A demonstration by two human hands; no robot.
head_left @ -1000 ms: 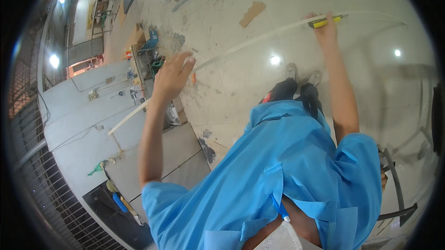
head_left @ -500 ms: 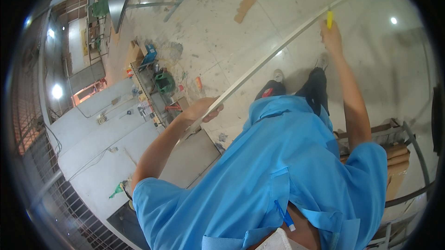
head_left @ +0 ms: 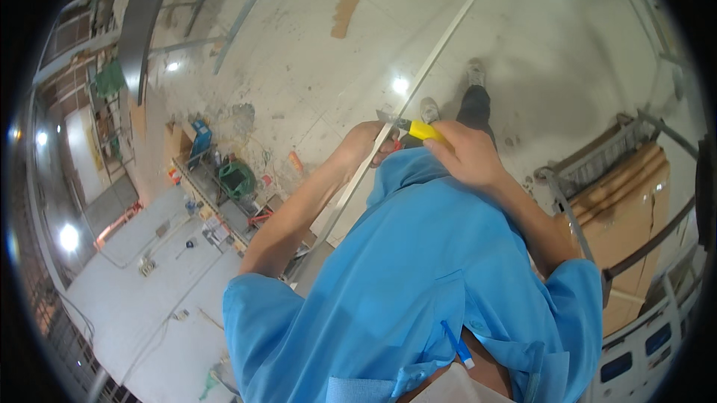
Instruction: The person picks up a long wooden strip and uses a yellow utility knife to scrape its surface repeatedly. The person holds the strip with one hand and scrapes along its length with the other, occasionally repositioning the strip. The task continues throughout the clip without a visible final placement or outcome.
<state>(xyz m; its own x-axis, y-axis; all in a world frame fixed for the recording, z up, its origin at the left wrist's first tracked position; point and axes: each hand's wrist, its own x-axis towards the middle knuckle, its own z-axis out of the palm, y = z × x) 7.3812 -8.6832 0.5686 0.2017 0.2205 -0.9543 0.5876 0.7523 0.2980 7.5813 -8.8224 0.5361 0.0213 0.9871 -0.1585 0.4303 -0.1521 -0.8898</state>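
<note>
A long, thin pale strip [head_left: 441,48] runs slantwise from beside my left forearm out over the floor. My left hand [head_left: 364,143] is closed around it in front of my waist. In my right hand [head_left: 472,155] is a knife [head_left: 426,131] with a yellow handle and a short grey blade. The blade lies across the strip, right beside my left fingers. Whether its edge bites into the strip cannot be made out.
To the left stands a grey-white worktable [head_left: 127,283] with small parts and cables. Beyond its edge are a green container [head_left: 236,180] and a blue box [head_left: 201,134]. A torn cardboard piece [head_left: 346,12] lies on the floor. Cardboard [head_left: 624,216] is stacked in a metal frame at right.
My right hand has come back from far out along the strip to beside my left hand, bringing the knife. The strip now points more steeply away, and my view has shifted.
</note>
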